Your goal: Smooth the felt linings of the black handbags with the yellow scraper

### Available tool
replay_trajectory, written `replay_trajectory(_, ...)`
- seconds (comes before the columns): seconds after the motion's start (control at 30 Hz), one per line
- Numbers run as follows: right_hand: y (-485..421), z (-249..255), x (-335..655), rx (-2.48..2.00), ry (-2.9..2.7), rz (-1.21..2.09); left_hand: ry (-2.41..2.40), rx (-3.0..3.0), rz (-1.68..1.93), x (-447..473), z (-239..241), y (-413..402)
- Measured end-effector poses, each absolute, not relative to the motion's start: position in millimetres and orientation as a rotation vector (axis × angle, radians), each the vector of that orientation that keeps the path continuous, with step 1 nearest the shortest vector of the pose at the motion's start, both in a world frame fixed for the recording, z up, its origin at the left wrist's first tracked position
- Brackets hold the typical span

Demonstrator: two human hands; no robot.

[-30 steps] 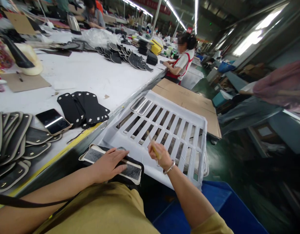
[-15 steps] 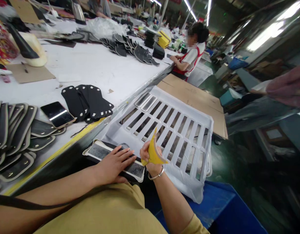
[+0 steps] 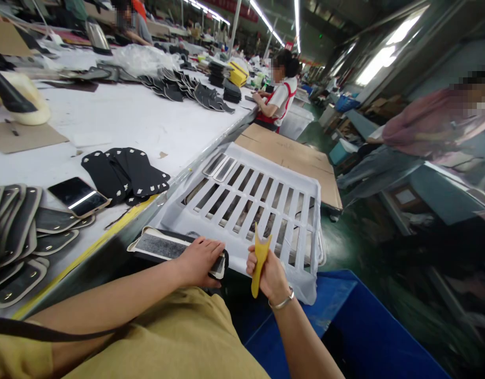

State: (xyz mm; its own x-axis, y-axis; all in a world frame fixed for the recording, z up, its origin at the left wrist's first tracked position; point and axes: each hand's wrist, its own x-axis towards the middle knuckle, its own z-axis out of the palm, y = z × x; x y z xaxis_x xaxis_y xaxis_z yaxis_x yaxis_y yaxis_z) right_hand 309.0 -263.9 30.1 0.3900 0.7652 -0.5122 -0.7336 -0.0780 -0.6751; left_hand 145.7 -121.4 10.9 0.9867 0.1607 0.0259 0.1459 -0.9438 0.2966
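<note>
My left hand (image 3: 199, 259) is wrapped over the right end of a stack of dark grey panels with pale edging (image 3: 159, 246), fingers on top and thumb below. The stack lies in front of my body at the table edge; how many panels it holds is hidden. My right hand (image 3: 272, 276) is closed round a curved yellow piece (image 3: 260, 263), which looks like a scraper with a notched end. It is held upright near the front edge of a grey slotted tray (image 3: 230, 223), apart from the stack. Two pale-edged panels (image 3: 219, 167) lie at the tray's far left corner.
On the white table (image 3: 120, 118) at left are black shaped pieces (image 3: 138, 171), a phone (image 3: 79, 196) and edged panels with rivets (image 3: 19, 226). A blue bin (image 3: 337, 300) stands lower right. Cardboard (image 3: 290, 158) lies beyond the tray. One co-worker sits ahead; another person is at right.
My left hand has gone from lying flat on the panels to gripping their right end. My right hand has moved right and turned the yellow piece edge-on. The view has shifted right.
</note>
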Motion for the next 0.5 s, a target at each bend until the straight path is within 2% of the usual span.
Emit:
replay_trajectory(0.1,-299,11,299,-1.126,-0.007,1.41,0.244,2.88,0.134,146,6,-127)
replay_trajectory(0.27,-337,-9,290,-1.212,-0.3,1.628,0.226,2.964,0.128,146,2,-131)
replay_trajectory(0.4,-347,-10,298,-1.295,-0.54,1.803,0.228,2.954,0.12,148,3,-130)
replay_trajectory(0.5,-337,0,308,-1.527,-0.834,1.812,0.223,2.92,0.126,149,3,-129)
